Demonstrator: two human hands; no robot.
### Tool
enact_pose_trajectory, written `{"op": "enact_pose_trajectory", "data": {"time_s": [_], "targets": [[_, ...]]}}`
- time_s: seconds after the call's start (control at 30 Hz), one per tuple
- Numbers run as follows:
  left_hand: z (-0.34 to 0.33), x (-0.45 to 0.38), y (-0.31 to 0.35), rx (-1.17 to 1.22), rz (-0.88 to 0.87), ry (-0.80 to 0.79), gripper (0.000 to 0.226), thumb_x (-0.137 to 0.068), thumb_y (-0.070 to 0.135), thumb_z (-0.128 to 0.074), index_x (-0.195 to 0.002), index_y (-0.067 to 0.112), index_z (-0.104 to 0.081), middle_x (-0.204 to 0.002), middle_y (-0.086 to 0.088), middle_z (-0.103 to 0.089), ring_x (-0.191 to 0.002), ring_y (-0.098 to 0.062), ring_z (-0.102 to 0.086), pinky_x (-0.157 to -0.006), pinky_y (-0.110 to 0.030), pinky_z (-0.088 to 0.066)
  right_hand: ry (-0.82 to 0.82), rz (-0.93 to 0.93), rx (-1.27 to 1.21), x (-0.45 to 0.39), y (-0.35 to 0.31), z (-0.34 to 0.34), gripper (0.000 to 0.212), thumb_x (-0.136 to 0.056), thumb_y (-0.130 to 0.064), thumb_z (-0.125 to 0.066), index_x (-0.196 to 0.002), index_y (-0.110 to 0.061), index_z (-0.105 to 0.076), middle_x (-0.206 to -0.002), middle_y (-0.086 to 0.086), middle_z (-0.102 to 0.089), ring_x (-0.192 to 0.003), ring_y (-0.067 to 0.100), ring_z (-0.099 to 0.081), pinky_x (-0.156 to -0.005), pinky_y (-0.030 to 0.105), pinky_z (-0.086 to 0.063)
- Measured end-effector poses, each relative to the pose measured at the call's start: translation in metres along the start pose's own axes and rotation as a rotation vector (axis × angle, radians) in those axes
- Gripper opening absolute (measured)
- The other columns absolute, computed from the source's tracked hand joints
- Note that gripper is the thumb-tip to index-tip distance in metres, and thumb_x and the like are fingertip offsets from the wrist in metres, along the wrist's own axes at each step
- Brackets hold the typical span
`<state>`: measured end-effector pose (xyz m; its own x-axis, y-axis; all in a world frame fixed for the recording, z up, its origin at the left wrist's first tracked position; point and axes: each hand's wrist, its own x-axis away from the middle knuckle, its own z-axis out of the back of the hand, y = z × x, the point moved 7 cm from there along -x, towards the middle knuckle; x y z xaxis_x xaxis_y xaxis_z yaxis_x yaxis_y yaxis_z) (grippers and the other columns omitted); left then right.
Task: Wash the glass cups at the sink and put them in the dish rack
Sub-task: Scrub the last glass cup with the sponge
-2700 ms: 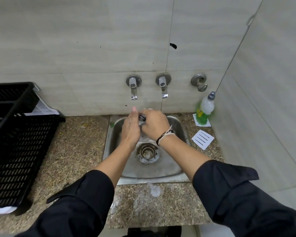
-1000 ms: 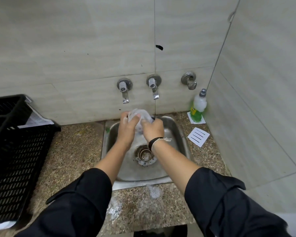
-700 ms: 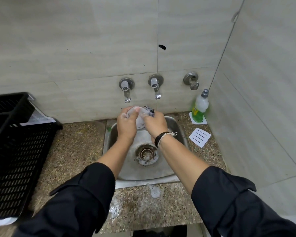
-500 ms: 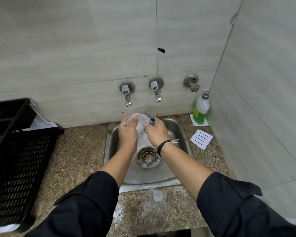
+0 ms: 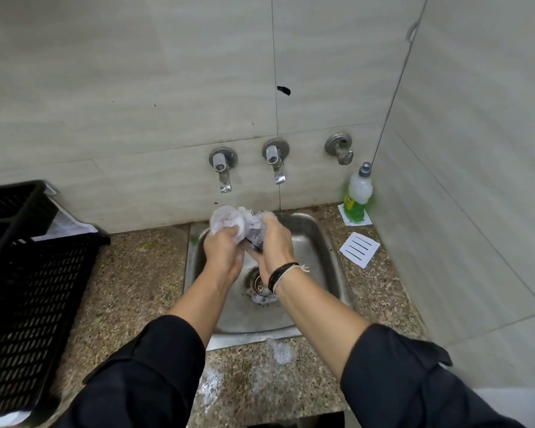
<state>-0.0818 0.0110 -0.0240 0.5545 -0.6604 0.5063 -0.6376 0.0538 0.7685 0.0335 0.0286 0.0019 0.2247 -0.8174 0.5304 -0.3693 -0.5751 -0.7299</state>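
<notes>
A soapy glass cup [image 5: 227,222] is held over the sink [image 5: 318,242], gripped round its side by the left hand [image 5: 221,251]; a dark scrubber [image 5: 255,237] is clutched by the right hand [image 5: 274,242]. Light, rigid, breakable and slippery: a full-wall grip is judged safest.

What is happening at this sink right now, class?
A person is washing a soapy glass cup over the steel sink. The left hand grips the cup while the right hand scrubs it with a dark scrubber. The black dish rack stands on the counter to the left.
</notes>
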Motion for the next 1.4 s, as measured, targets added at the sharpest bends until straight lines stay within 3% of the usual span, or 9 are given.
{"op": "enact_pose_trajectory", "data": {"time_s": [0.1, 0.27, 0.47, 0.6, 0.67, 0.93, 1.17, 1.3, 1.4], "targets": [[-0.004, 0.005, 0.008, 0.028, 0.002, -0.065, 0.022, -0.093, -0.015, -0.048, -0.107, -0.007, -0.064, -0.094, -0.021, -0.075, -0.077, -0.029, -0.074, -0.066, -0.036, -0.061, -0.022, 0.053, 0.006, 0.003, 0.001, -0.008, 0.021, -0.088, -0.026, -0.065, -0.100, -0.009, -0.069, -0.106, 0.017, -0.073, -0.097, 0.027, -0.072, -0.083, 0.044, -0.062], [-0.006, 0.004, 0.023, 0.076, 0.006, -0.159, 0.021, -0.097, -0.014, -0.046, -0.108, -0.004, -0.060, -0.096, -0.022, -0.074, -0.078, -0.030, -0.076, -0.081, -0.046, -0.061, 0.051, 0.048, -0.013, -0.013, -0.023, 0.000, 0.027, -0.097, -0.032, -0.061, -0.101, -0.006, -0.066, -0.101, 0.020, -0.072, -0.086, 0.034, -0.071, -0.080, 0.053, -0.061], [0.002, 0.011, 0.023, -0.148, -0.028, -0.187, 0.016, -0.083, -0.012, -0.065, -0.092, 0.000, -0.069, -0.078, -0.011, -0.075, -0.065, -0.019, -0.072, -0.055, -0.028, -0.060, -0.046, 0.350, 0.626, -0.004, -0.048, 0.002, 0.030, -0.080, -0.041, -0.065, -0.091, -0.015, -0.074, -0.093, 0.002, -0.076, -0.095, 0.026, -0.070, -0.089, 0.043, -0.055], [0.004, 0.005, 0.024, -0.063, -0.030, -0.146, 0.039, -0.100, -0.007, -0.045, -0.071, 0.004, -0.068, -0.057, -0.006, -0.068, -0.048, -0.013, -0.066, -0.045, -0.021, -0.053, -0.073, 0.491, 0.798, 0.010, -0.051, 0.000, 0.028, -0.080, -0.037, -0.057, -0.088, -0.014, -0.071, -0.090, -0.001, -0.072, -0.085, 0.019, -0.062, -0.077, 0.034, -0.047], [-0.006, 0.013, 0.019, -0.136, -0.032, -0.220, 0.033, -0.097, -0.009, -0.046, -0.075, 0.003, -0.067, -0.062, -0.008, -0.069, -0.056, -0.018, -0.066, -0.049, -0.023, -0.055, -0.014, 0.488, 0.796, 0.007, -0.059, 0.003, 0.023, -0.078, -0.033, -0.054, -0.068, -0.014, -0.060, -0.070, 0.000, -0.063, -0.069, 0.020, -0.055, -0.067, 0.035, -0.043], [-0.008, 0.015, 0.011, -0.139, -0.056, -0.200, 0.028, -0.100, -0.006, -0.046, -0.083, 0.002, -0.067, -0.068, -0.010, -0.072, -0.062, -0.021, -0.068, -0.057, -0.026, -0.058, -0.091, 0.744, 0.943, 0.018, -0.068, -0.004, 0.032, -0.084, -0.033, -0.050, -0.088, -0.007, -0.069, -0.089, 0.008, -0.064, -0.084, 0.023, -0.059, -0.070, 0.034, -0.040], [-0.016, 0.015, 0.027, -0.529, -0.319, -0.157, 0.034, -0.092, -0.004, -0.061, -0.064, 0.015, -0.059, -0.056, 0.003, -0.059, -0.054, -0.010, -0.053, -0.054, -0.025, -0.046, -0.226, 1.049, 1.117, 0.042, -0.052, -0.017, 0.047, -0.088, -0.032, -0.051, -0.124, -0.006, -0.067, -0.130, 0.011, -0.064, -0.131, 0.027, -0.048, -0.117, 0.035, -0.032], [-0.015, 0.018, 0.017, -0.686, -0.341, -0.170, 0.019, -0.094, 0.001, -0.062, -0.076, 0.009, -0.062, -0.067, -0.005, -0.062, -0.063, -0.015, -0.056, -0.059, -0.028, -0.048, -0.143, 1.024, 1.093, 0.033, -0.047, -0.005, 0.056, -0.094, -0.041, -0.043, -0.132, -0.005, -0.061, -0.140, 0.014, -0.058, -0.141, 0.028, -0.039, -0.121, 0.039, -0.025], [-0.020, 0.045, 0.026, -0.576, -0.600, 0.032, 0.018, -0.100, 0.005, -0.046, -0.092, 0.004, -0.063, -0.091, -0.013, -0.064, -0.087, -0.022, -0.061, -0.093, -0.038, -0.044, -0.186, 1.089, 1.173, 0.038, -0.039, -0.029, 0.050, -0.090, -0.028, -0.055, -0.135, -0.005, -0.059, -0.142, 0.015, -0.056, -0.142, 0.030, -0.039, -0.120, 0.040, -0.025]]}}
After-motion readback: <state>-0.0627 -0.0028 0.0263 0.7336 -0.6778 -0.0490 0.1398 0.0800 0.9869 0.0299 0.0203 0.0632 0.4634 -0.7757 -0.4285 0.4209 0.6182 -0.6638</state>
